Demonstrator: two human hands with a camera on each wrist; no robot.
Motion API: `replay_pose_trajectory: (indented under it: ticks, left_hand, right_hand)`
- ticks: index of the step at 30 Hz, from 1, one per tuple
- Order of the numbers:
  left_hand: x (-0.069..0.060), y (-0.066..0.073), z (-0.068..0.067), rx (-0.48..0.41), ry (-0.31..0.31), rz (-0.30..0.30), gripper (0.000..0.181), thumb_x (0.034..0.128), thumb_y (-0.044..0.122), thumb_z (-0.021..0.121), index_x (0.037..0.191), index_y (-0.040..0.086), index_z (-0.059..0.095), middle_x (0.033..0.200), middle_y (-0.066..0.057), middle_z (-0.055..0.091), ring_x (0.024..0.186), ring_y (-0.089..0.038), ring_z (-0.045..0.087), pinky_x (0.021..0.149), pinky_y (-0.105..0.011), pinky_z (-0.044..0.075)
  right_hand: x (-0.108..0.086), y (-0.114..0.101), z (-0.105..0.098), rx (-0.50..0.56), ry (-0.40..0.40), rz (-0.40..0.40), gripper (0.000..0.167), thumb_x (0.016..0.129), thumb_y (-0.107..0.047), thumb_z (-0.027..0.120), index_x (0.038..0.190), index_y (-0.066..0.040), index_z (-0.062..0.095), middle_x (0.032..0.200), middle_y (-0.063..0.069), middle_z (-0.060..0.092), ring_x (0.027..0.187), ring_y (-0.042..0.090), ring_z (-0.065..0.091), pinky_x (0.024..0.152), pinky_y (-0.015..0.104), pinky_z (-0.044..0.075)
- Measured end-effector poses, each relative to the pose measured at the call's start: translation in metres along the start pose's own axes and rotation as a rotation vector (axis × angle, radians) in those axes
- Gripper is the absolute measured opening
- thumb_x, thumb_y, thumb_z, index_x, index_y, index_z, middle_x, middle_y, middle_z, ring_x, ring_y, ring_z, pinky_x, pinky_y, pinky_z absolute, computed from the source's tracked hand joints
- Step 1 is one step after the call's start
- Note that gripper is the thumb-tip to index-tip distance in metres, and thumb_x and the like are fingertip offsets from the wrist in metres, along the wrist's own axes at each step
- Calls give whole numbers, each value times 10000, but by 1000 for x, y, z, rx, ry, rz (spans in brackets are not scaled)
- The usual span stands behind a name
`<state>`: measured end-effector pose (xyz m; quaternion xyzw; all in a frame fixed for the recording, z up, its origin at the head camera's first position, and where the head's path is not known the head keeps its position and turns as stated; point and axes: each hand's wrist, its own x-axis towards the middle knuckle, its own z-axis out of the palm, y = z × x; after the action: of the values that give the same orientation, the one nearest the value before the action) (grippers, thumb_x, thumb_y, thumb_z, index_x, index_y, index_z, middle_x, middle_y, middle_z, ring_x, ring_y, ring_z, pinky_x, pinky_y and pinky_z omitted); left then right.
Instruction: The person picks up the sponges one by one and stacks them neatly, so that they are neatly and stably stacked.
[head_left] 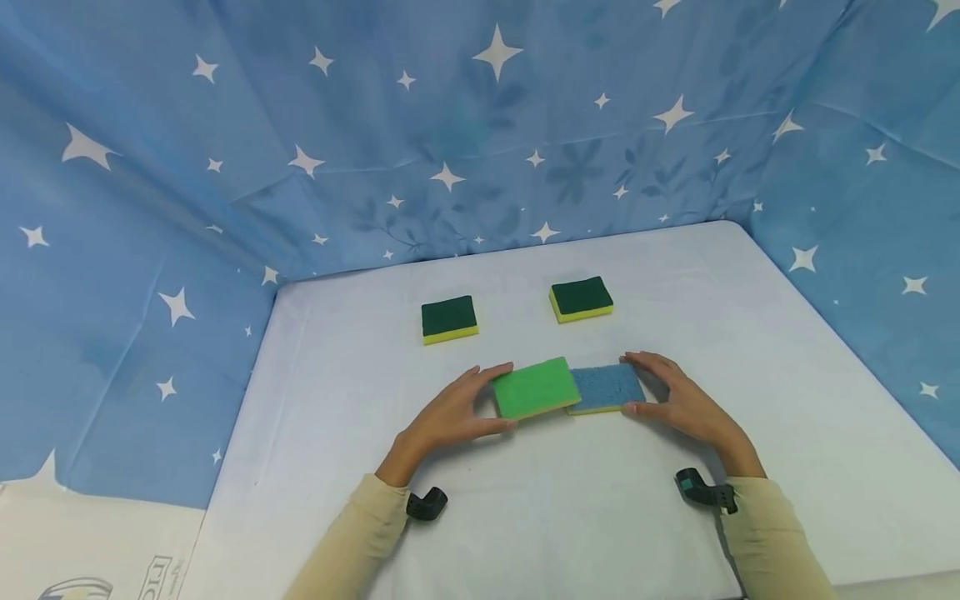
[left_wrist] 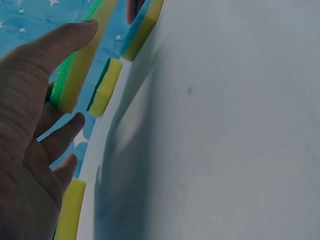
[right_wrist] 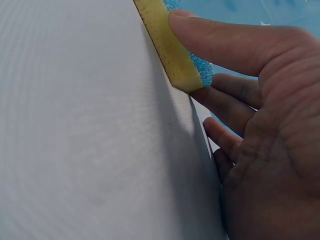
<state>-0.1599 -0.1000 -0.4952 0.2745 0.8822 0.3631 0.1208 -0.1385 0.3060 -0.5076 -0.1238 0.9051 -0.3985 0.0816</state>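
Note:
A bright green sponge point(head_left: 536, 389) with a yellow underside is pinched by its long edges between the thumb and fingers of my left hand point(head_left: 450, 411). In the left wrist view that sponge point(left_wrist: 82, 60) is held up off the white surface. My right hand point(head_left: 684, 405) grips a blue-topped sponge point(head_left: 607, 387) near its right end, thumb at the near edge and fingers at the far one. In the head view the green sponge's right corner overlaps the blue sponge's left end; whether they touch cannot be told. The right wrist view shows the blue sponge's yellow side point(right_wrist: 167, 47).
Two dark green and yellow sponges lie farther back, one at left point(head_left: 449, 319) and one at right point(head_left: 581, 298). They rest on a white-covered table point(head_left: 555, 517). A blue star-patterned curtain point(head_left: 420, 133) surrounds the back and sides.

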Motion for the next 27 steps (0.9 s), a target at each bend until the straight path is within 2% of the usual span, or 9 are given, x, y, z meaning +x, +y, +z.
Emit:
replay_pose_trajectory:
  ticks: [3,6,9,13,17,27]
  left_hand:
    - [5,2,2,-4,-2,18,859,906,541,825,1642,282,465,1650,53,466,1580,-361,301,1227,-572,326]
    - [11,3,5,8,-5,52,858,907,524,832,1640,269,467,1641,68,473,1559,-278,352,1258,-475,289]
    - [18,4,10,14,-8,91,860,911,510,833,1640,237,467,1637,61,477,1524,-213,401,1253,-433,301]
    - [26,5,20,-1,-11,120,854,921,496,824,1638,200,468,1648,29,466,1522,-213,407,1223,-473,358]
    - [31,8,28,-7,-19,124,844,931,494,812,1641,202,463,1665,4,445,1549,-227,372,1231,-487,345]
    - [44,16,35,24,-30,114,845,941,519,787,1658,245,435,1699,-73,388,1578,-266,317,1243,-525,314]
  right_hand:
    - [0,-2,0,-3,-4,8,866,922,-366,862,1629,-111,430,1671,259,306,1537,538,225,1140,810,218]
    - [0,-2,1,-5,-2,8,868,923,-369,860,1630,-110,428,1673,258,306,1537,538,226,1140,812,217]
    - [-1,-2,0,-8,-2,8,873,922,-372,862,1632,-108,426,1673,258,307,1538,537,226,1141,811,216]
    - [-1,-2,-1,-5,-3,8,873,921,-369,865,1631,-110,427,1673,252,312,1542,533,224,1146,807,213]
    - [-1,-2,-1,3,-5,1,868,924,-360,863,1629,-104,428,1669,249,319,1544,531,223,1150,804,209]
    - [-1,-1,0,-2,-4,27,894,918,-388,868,1636,-103,417,1681,259,291,1549,526,214,1159,795,208]
